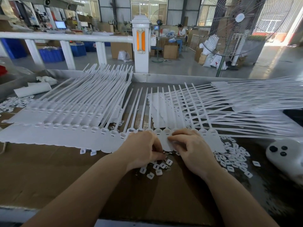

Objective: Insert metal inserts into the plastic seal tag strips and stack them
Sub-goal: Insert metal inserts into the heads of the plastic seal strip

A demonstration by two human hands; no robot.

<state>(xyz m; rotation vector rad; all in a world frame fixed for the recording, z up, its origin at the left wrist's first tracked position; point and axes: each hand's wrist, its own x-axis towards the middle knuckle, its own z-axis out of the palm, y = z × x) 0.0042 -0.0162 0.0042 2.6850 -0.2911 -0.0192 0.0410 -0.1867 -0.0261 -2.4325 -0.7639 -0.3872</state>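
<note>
A row of white plastic seal tag strips [105, 136] lies across the cardboard-covered table [49, 169], tails pointing away from me. My left hand [142, 149] curls its fingers at the near edge of the strip, pinching a small dark metal insert [164, 152]. My right hand [190, 149] grips the flat tag end of the strip [166, 141] with curled fingers. Small white insert pieces [157, 168] lie loose just below both hands. A stack of strips [73, 102] sits at the left, and another pile [237, 102] fans out to the right.
More white insert pieces [232, 158] are scattered at the right, next to a white device with black buttons [285, 154]. A white railing post [141, 46] and a standing fan [232, 30] rise behind the table. A person sits at a far workbench.
</note>
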